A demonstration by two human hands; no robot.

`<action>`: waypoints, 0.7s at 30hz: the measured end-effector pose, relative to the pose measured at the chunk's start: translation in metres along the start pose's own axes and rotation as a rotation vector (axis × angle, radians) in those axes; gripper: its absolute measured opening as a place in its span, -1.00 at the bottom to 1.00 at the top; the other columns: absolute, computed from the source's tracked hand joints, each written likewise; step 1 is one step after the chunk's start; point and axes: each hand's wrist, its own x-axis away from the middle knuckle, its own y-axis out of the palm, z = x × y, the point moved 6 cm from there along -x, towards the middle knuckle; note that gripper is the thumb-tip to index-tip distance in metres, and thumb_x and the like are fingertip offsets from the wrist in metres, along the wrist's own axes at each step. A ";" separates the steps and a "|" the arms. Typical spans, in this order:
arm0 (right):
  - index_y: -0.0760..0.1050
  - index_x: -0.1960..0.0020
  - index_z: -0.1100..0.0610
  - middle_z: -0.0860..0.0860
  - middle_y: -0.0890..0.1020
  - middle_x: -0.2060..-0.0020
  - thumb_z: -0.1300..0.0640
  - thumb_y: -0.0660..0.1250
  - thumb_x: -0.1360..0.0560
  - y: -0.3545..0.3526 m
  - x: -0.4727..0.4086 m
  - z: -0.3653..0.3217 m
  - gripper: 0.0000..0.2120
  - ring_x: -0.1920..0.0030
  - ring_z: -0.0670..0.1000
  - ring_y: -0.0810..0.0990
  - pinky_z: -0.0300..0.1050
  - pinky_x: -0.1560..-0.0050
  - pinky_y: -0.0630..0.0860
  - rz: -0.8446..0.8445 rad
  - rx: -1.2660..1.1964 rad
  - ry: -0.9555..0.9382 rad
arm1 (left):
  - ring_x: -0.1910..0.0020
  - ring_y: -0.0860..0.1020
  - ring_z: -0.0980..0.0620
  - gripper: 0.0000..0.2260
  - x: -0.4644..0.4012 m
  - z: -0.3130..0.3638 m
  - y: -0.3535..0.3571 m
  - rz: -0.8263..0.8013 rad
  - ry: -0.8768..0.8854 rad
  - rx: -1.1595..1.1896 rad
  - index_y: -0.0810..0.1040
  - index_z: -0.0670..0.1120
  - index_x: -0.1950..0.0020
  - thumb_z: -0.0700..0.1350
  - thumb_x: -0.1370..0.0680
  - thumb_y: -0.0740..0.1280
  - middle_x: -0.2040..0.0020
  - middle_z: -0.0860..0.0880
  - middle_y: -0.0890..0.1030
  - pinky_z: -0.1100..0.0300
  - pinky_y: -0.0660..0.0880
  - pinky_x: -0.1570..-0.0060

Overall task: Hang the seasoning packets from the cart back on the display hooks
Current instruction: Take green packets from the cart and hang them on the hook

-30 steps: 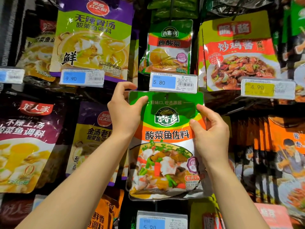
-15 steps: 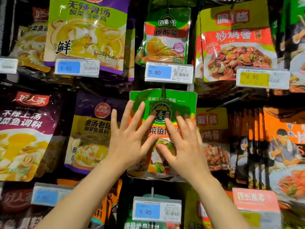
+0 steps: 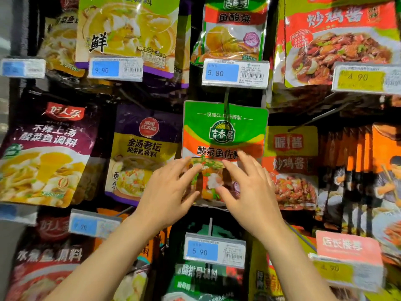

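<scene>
display hooks (image 3: 227, 98), hanging seasoning packets (image 3: 224, 131)

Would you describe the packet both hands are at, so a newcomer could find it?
On the wall of hanging packets, find the blue 5.80 price tag. Directly below hangs the green-topped packet, between a purple packet and a yellow-and-red one; only it has a green top with an orange band.

Our two bare hands raised side by side, fingers spread.

Our left hand (image 3: 168, 192) reaches up from seven o'clock, palm forward, fingers fanned toward one o'clock, thumb out at three. Our right hand (image 3: 249, 192) comes up from five o'clock, fingers splayed toward eleven, blurred at the tips, perhaps in motion. Neither hand grips; both forearms are bare, and the thumbs nearly meet.
</scene>
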 end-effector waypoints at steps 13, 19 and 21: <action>0.57 -0.15 0.08 0.03 0.58 -0.17 -0.13 0.22 -0.43 0.043 0.057 -0.155 -0.58 -0.20 0.05 0.51 0.04 -0.25 0.42 -0.144 -0.356 -0.246 | 0.15 0.61 0.04 -0.75 0.153 -0.050 -0.114 0.018 -0.235 0.051 0.60 0.00 0.01 0.08 -0.52 0.20 0.14 0.07 0.63 0.11 0.54 0.28; 0.59 -0.09 0.02 -0.02 0.65 -0.03 -0.19 0.19 -0.40 0.114 0.118 -0.285 -0.58 -0.08 0.00 0.57 -0.10 -0.10 0.46 -0.467 -0.563 -0.336 | 0.15 0.62 -0.08 -0.69 0.301 -0.114 -0.154 -0.237 -0.509 -0.057 0.58 0.03 -0.02 0.14 -0.48 0.15 0.14 0.02 0.63 0.08 0.54 0.29; 0.60 -0.05 0.03 -0.01 0.67 0.02 -0.21 0.17 -0.39 0.136 0.147 -0.334 -0.57 -0.06 0.03 0.59 -0.10 -0.09 0.46 -0.563 -0.627 -0.393 | 0.14 0.62 -0.08 -0.63 0.366 -0.131 -0.176 -0.263 -0.658 -0.082 0.60 0.01 0.00 0.18 -0.47 0.11 0.12 0.01 0.64 0.12 0.49 0.24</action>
